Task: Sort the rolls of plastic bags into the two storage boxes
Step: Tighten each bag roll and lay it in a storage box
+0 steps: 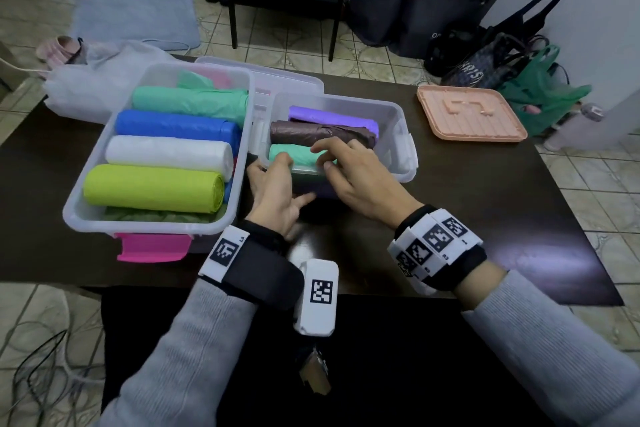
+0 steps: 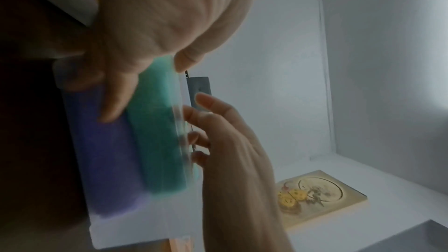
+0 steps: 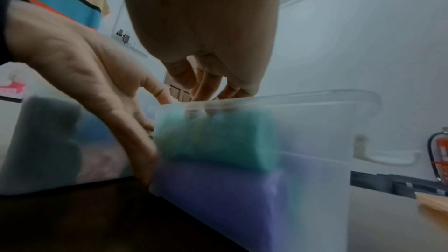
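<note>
A teal roll [image 1: 301,156] lies along the near side of the small clear box [image 1: 398,121], in front of a brown roll [image 1: 318,133] and a purple roll [image 1: 332,116]. My right hand [image 1: 332,159] reaches over the near rim, its fingers curled onto the top of the teal roll [image 3: 213,135]. My left hand [image 1: 277,180] braces the box's near-left corner with fairly straight fingers, one fingertip over the rim and the thumb along the front wall. Through the wall, the wrist views show the teal roll [image 2: 157,131] sitting on another purple roll [image 2: 106,160].
The large clear box [image 1: 86,184] to the left holds green, blue, white and lime rolls. A clear lid [image 1: 277,74] lies behind both boxes, and a peach lid [image 1: 471,114] at the table's right. A white plastic bag [image 1: 86,83] sits at the back left.
</note>
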Demonstrator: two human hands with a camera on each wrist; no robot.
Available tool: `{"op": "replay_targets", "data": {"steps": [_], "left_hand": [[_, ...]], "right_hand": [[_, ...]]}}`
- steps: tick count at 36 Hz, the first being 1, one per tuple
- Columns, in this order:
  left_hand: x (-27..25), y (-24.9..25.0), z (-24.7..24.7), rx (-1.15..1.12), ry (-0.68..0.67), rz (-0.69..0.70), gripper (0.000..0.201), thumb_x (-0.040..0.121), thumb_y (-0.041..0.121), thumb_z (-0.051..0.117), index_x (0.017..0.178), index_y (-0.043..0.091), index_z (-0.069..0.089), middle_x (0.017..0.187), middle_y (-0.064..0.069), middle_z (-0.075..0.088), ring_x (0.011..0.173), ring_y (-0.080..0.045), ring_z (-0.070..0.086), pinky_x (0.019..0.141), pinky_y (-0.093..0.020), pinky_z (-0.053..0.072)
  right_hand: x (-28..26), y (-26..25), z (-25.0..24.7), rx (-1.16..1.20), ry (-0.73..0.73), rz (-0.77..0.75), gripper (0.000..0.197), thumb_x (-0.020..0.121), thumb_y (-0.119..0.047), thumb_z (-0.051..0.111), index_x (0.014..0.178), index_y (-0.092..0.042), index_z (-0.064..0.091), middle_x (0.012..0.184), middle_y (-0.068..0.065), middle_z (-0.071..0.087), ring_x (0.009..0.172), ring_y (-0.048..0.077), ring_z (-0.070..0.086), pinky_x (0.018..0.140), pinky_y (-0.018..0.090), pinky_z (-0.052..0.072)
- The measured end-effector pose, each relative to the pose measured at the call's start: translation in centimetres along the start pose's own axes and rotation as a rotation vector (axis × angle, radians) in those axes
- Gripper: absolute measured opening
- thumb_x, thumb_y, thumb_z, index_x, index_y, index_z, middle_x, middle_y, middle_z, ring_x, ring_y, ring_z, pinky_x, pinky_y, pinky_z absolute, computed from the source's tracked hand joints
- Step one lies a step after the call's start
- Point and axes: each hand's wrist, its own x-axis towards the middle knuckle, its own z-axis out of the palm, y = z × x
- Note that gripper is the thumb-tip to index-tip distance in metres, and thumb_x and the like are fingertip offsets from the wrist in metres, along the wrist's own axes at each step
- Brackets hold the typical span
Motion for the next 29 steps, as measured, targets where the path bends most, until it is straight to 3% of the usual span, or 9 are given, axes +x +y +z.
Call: {"op": "replay_targets", "data": {"steps": [2, 4, 6, 9, 13, 16, 20, 24, 29], "left_hand": [[0.1, 0.4, 0.0, 0.063, 0.048, -0.02, 0.042, 0.09, 0.012, 0.049, 0.131, 0.012, 0.04, 0.134, -0.013, 0.044, 0.116, -0.035, 0.051, 0.082, -0.058, 0.046], [0.2, 0.6, 0.1, 0.091, 0.072, -0.012, 0.041, 0.09, 0.013, 0.05, 0.13, 0.009, 0.044, 0.131, -0.014, 0.048, 0.112, -0.033, 0.053, 0.083, -0.058, 0.046], [0.1, 0.6, 0.2, 0.093, 0.079, 0.018, 0.037, 0.09, 0.008, 0.049, 0.126, 0.006, 0.047, 0.12, -0.012, 0.053, 0.106, -0.029, 0.055, 0.08, -0.052, 0.048], [0.0, 0.3, 0.5, 0.099, 0.106, 0.065, 0.028, 0.088, 0.003, 0.046, 0.116, 0.008, 0.049, 0.098, -0.008, 0.054, 0.086, -0.02, 0.054, 0.071, -0.038, 0.05], [-0.2, 0.0, 0.9, 0.15, 0.178, 0.106, 0.034, 0.088, 0.011, 0.045, 0.122, 0.007, 0.047, 0.113, -0.012, 0.056, 0.088, -0.023, 0.057, 0.076, -0.044, 0.054], [-0.3, -0.1, 1.0, 0.155, 0.192, 0.118, 0.033, 0.088, 0.013, 0.041, 0.119, 0.007, 0.05, 0.114, -0.014, 0.058, 0.089, -0.026, 0.06, 0.078, -0.052, 0.055], [-0.6, -0.1, 0.9, 0.145, 0.169, 0.106, 0.031, 0.09, 0.012, 0.038, 0.119, 0.011, 0.05, 0.113, -0.011, 0.058, 0.095, -0.029, 0.061, 0.079, -0.049, 0.053], [-0.6, 0.2, 0.4, 0.154, 0.116, 0.087, 0.013, 0.089, 0.01, 0.042, 0.085, 0.016, 0.053, 0.085, -0.005, 0.056, 0.078, -0.021, 0.057, 0.069, -0.036, 0.049], [-0.6, 0.3, 0.3, 0.126, 0.099, 0.086, 0.013, 0.091, 0.005, 0.046, 0.085, 0.016, 0.049, 0.083, -0.001, 0.053, 0.077, -0.015, 0.054, 0.075, -0.037, 0.049]], "right_hand": [[0.1, 0.1, -0.2, 0.027, 0.003, 0.016, 0.032, 0.092, -0.017, 0.039, 0.12, -0.012, 0.054, 0.101, 0.003, 0.066, 0.097, 0.025, 0.05, 0.092, 0.046, 0.04], [0.3, -0.1, -0.2, 0.008, -0.009, 0.015, 0.04, 0.089, -0.023, 0.032, 0.12, -0.014, 0.055, 0.101, 0.003, 0.066, 0.096, 0.024, 0.05, 0.091, 0.044, 0.041], [0.5, -0.2, -0.1, -0.048, -0.039, 0.019, 0.044, 0.089, -0.026, 0.029, 0.122, -0.016, 0.056, 0.102, 0.007, 0.066, 0.097, 0.023, 0.049, 0.09, 0.041, 0.04], [0.9, 0.1, -0.3, -0.074, -0.051, 0.029, 0.032, 0.094, -0.021, 0.043, 0.121, -0.018, 0.058, 0.098, 0.007, 0.065, 0.094, 0.02, 0.049, 0.087, 0.038, 0.042], [1.4, 0.2, -0.9, -0.03, -0.042, -0.028, 0.022, 0.092, -0.019, 0.053, 0.109, -0.015, 0.067, 0.095, 0.001, 0.067, 0.085, 0.014, 0.047, 0.078, 0.023, 0.036], [1.4, 0.2, -1.0, -0.157, -0.035, -0.115, 0.025, 0.092, -0.029, 0.053, 0.108, -0.017, 0.069, 0.102, 0.004, 0.059, 0.097, 0.022, 0.05, 0.083, 0.034, 0.038], [1.0, 0.3, -1.0, -0.293, -0.103, -0.023, 0.035, 0.097, -0.044, 0.042, 0.116, -0.027, 0.065, 0.114, 0.0, 0.046, 0.112, 0.019, 0.036, 0.09, 0.034, 0.025], [1.0, -0.1, -0.7, -0.186, -0.13, 0.073, 0.039, 0.099, -0.043, 0.035, 0.116, -0.027, 0.066, 0.136, -0.001, 0.04, 0.13, 0.019, 0.025, 0.107, 0.039, 0.016], [2.1, 0.5, -0.9, -0.14, -0.179, 0.114, 0.033, 0.099, -0.039, 0.039, 0.114, -0.028, 0.067, 0.128, -0.002, 0.047, 0.126, 0.018, 0.034, 0.105, 0.04, 0.022]]}}
